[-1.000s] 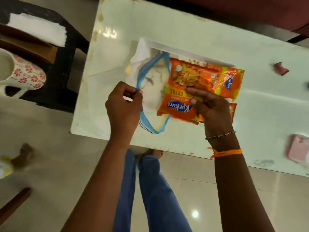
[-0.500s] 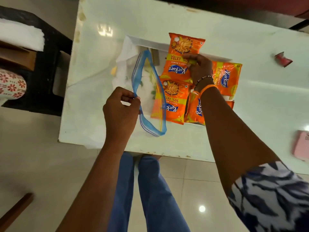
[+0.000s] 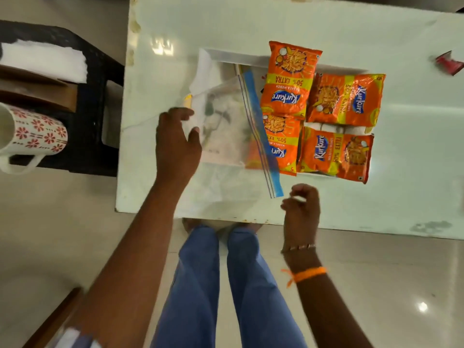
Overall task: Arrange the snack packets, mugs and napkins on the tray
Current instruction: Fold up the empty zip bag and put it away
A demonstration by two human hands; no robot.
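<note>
Four orange packets [image 3: 324, 109] lie flat in the tray [image 3: 226, 55] on the table [image 3: 251, 21], beside a clear zip bag [image 3: 231, 136] under the open left hand [image 3: 175, 144]; right hand [image 3: 301, 209] loosely curled, empty; mug [image 3: 32, 131] and napkins [image 3: 42, 59] wait apart, likely next.

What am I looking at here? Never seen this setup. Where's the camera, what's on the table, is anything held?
No robot: a person wears a camera on the head, looking down at their own hands and legs. On the white table sits a white tray with four orange snack packets. A clear zip bag with a blue strip lies partly over the tray. The left hand rests on the bag, fingers spread, not gripping it. The right hand hovers loosely curled, holding nothing. On a dark side table to the left are a floral mug and white napkins.
</note>
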